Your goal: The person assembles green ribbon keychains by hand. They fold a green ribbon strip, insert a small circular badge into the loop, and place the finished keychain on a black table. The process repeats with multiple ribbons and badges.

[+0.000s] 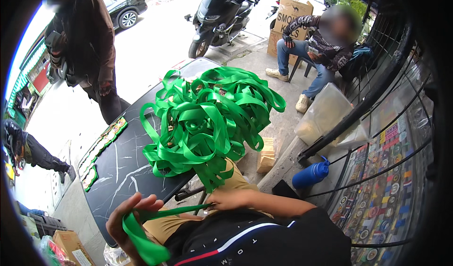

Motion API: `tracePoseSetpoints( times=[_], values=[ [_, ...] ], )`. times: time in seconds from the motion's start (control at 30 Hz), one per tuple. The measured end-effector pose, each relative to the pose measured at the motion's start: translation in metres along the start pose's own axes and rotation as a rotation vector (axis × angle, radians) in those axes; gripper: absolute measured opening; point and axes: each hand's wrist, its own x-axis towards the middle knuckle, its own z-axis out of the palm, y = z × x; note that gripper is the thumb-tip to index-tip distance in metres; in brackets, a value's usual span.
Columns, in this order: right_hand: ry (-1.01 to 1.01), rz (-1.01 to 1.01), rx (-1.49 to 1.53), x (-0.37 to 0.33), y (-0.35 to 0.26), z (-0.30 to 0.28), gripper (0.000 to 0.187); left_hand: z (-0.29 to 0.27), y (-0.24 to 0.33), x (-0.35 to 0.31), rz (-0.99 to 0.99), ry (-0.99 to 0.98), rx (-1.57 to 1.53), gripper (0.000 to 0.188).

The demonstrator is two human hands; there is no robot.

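A large heap of shiny green ribbons (203, 120) lies on the dark marble-patterned table (120, 164), with small metal clasps showing among the loops. One green ribbon strip (177, 210) stretches between my hands above my lap. My left hand (123, 221), at the table's near edge, has this strip passing over it, its loose end hanging below; the fingers are fairly straight. On the right, my right hand (227, 200) is closed on the strip's other part, just below the heap. Along the table's left edge runs a row of green-edged round pieces with gold centres (101, 145).
A person stands beyond the table at left; another sits on a stool at right. A blue bottle (310, 172) and clear plastic bags (325, 110) are at right, by a black wire rack (377, 96) and a display of medals. Cardboard boxes (73, 247) sit lower left.
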Motion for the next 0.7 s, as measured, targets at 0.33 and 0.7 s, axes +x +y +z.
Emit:
tracePoseSetpoints(
  times=[0.33,0.7],
  values=[
    [0.209,-0.506,0.228,0.002,-0.052,-0.006,0.02,-0.006,-0.005,0.008,-0.18,-0.328,-0.026,0.04],
    [0.364,-0.803,0.426,0.003,-0.086,-0.01,0.02,-0.003,-0.014,0.019,-0.172,-0.437,0.178,0.047]
  ],
)
